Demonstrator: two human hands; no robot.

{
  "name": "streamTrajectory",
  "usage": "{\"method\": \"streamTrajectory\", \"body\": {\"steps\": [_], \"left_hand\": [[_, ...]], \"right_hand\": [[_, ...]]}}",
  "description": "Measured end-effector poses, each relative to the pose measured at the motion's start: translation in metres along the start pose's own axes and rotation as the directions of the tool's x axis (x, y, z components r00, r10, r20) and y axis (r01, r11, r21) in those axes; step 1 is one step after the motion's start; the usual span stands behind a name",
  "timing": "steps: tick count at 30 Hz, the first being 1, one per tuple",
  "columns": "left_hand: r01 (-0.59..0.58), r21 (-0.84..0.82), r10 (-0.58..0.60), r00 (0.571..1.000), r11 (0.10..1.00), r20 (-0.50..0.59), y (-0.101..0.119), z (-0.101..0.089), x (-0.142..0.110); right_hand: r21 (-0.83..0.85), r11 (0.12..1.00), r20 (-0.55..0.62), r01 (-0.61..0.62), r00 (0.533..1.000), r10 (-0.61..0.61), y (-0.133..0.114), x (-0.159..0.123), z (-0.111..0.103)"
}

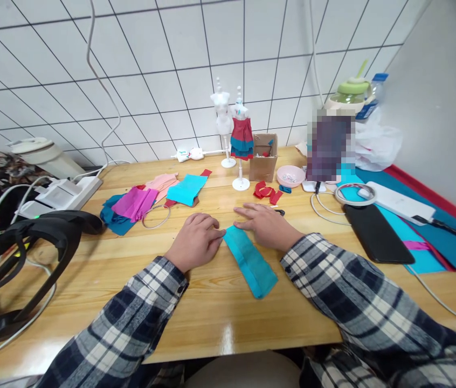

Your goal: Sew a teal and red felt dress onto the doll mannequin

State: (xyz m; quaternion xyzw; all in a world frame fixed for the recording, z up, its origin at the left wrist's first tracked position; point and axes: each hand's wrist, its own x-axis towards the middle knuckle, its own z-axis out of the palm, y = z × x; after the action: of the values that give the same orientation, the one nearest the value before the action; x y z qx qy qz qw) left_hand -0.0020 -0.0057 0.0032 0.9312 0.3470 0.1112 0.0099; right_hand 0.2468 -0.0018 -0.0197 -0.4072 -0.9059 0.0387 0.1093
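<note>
A folded turquoise cloth strip (251, 261) lies slantwise on the wooden table in front of me. My left hand (195, 240) rests at the strip's far left corner, its fingers curled in and the thumb and forefinger closed at the cloth's edge. At the far end, my right hand (266, 223) lies low over the table with fingers stretched out to the left, its thumb side touching the strip. Beyond the hands stand two small white dress forms; the bare one (222, 113) is behind, and the nearer one wears a red and teal layered dress (242, 140).
Folded cloth pieces, including a magenta one (137, 203) and a turquoise one (187, 189), lie at the back left. Red scraps (263, 189), a pink bowl (291, 176) and a cardboard box (263, 159) stand behind. A black phone (375, 231) is right; a black headset (26, 258) is left.
</note>
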Motion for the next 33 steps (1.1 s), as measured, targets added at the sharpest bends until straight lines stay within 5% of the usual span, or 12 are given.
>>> {"method": "streamTrajectory", "body": {"steps": [6, 12, 17, 21, 28, 33], "left_hand": [[0.074, -0.079, -0.074, 0.997, 0.994, 0.003, -0.001, 0.006, -0.009], [0.14, -0.115, -0.146, 0.988, 0.983, -0.045, 0.0, 0.006, -0.008], [0.131, -0.289, -0.167, 0.981, 0.948, -0.102, -0.006, -0.001, -0.009], [0.057, -0.569, -0.16, 0.978, 0.821, -0.134, -0.008, -0.004, -0.011], [0.186, -0.819, -0.475, 0.872, 0.543, -0.116, 0.001, -0.002, -0.012], [0.199, -0.846, -0.519, 0.848, 0.494, -0.103, 0.005, -0.005, -0.011]], "right_hand": [[0.109, 0.993, -0.158, -0.048, 0.985, 0.065, -0.017, 0.002, -0.011], [-0.01, 0.999, 0.015, -0.048, 0.999, 0.048, -0.063, -0.001, -0.022], [-0.042, 0.995, 0.033, -0.087, 0.996, 0.089, -0.069, -0.005, -0.019], [0.087, 0.991, -0.074, -0.103, 0.991, 0.11, -0.058, -0.004, -0.03], [0.49, 0.868, -0.215, -0.078, 0.954, 0.207, -0.054, 0.001, -0.04], [0.526, 0.844, -0.227, -0.105, 0.939, 0.258, -0.052, 0.002, -0.029]]}}
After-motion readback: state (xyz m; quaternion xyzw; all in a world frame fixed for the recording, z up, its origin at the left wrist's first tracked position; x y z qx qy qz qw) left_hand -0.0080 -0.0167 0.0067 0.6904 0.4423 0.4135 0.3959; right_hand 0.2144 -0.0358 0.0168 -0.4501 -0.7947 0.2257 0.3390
